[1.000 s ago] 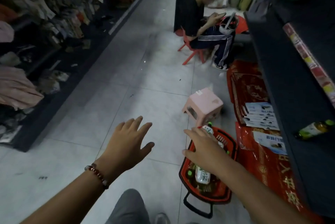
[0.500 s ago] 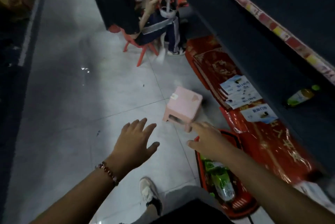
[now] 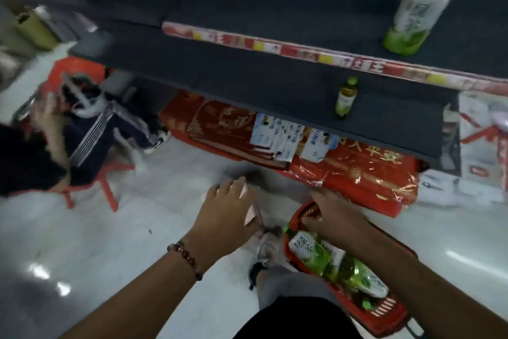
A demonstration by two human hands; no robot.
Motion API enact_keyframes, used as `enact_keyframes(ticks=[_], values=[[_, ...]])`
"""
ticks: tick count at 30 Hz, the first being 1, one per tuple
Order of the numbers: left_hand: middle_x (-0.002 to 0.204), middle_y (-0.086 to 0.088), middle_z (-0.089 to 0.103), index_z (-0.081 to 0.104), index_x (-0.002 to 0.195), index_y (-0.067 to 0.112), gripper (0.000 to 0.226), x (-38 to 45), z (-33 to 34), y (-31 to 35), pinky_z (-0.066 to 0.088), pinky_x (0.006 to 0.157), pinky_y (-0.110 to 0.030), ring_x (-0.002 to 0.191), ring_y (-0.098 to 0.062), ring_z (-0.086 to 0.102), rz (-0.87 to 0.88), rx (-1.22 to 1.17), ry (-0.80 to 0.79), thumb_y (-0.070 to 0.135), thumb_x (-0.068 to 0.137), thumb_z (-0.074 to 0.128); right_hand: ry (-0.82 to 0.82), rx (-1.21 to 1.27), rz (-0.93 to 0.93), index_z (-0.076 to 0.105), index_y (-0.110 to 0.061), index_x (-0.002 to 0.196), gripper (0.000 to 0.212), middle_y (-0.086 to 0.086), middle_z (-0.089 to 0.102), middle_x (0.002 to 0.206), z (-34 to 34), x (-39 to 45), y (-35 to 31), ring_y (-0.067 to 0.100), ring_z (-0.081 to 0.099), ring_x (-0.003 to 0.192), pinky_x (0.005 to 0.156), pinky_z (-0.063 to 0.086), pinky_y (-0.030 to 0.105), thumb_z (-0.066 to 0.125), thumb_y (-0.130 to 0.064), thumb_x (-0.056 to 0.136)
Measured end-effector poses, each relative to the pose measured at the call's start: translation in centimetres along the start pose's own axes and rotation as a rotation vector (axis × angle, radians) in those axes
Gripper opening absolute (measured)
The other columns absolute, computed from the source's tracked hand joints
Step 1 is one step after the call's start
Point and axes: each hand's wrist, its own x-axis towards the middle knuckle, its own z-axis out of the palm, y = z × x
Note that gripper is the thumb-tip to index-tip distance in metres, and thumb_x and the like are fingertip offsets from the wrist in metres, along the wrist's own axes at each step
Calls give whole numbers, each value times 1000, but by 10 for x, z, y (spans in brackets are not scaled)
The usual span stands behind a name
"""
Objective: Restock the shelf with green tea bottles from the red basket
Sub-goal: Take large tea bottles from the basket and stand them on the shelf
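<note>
The red basket (image 3: 390, 312) sits on the floor at lower right, with several green tea bottles (image 3: 312, 252) lying in it. My right hand (image 3: 336, 216) reaches into the basket's far end; its fingertips are hidden by blur, so whether it holds anything is unclear. Palm down, my left hand (image 3: 225, 213) is spread over a pink stool (image 3: 250, 215) just left of the basket, fingers relaxed. One small green tea bottle (image 3: 345, 98) stands on the dark lower shelf (image 3: 247, 83). A larger bottle (image 3: 415, 13) stands on the shelf above.
Red packaged goods (image 3: 357, 173) and white leaflets (image 3: 277, 136) lie under the lower shelf. A seated person (image 3: 90, 132) on a red chair (image 3: 107, 187) is at the left. My shoe (image 3: 265, 249) and knee lie between stool and basket. Pale tiled floor spreads to the left.
My view has swung right and down toward the shelf. My left hand came down over the pink stool, and my right hand dropped into the basket's far end.
</note>
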Motion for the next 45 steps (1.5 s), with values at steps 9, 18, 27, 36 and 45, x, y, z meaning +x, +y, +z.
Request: enact_keyframes(ticks=[9,18,27,36,45], values=[[157,-13,31,35,151,23,74,196,-35,6,26,116,-49,143,-34,31,454,205,-160,57,86,35,95,209,331,21,-26,154,71,1,20,161,-2,75,44,27,11,150,122,12,48,53,-45,93],[121,-10,67,66,120,24,63,264,3,93,54,87,-46,107,-28,66,1000,337,-260,58,73,43,273,486,800,14,-30,156,73,2,16,163,46,24,72,31,10,151,122,10,47,49,-49,95],[162,-13,20,26,154,24,67,285,163,137,17,119,-51,147,-33,22,1458,484,-381,51,96,45,264,670,1207,10,-26,156,83,9,9,164,197,52,66,37,4,151,120,9,55,56,-51,92],[161,-19,16,21,154,23,69,307,322,97,23,115,-52,145,-37,22,1708,506,-367,47,96,49,173,643,1345,4,-23,157,85,15,3,164,314,163,46,38,1,151,121,10,55,57,-42,93],[151,-23,31,24,148,16,75,322,416,85,32,109,-52,134,-42,37,1829,456,-195,61,92,46,145,422,1305,-4,-30,157,114,14,-12,164,386,185,93,44,-9,148,119,7,63,76,-46,78]])
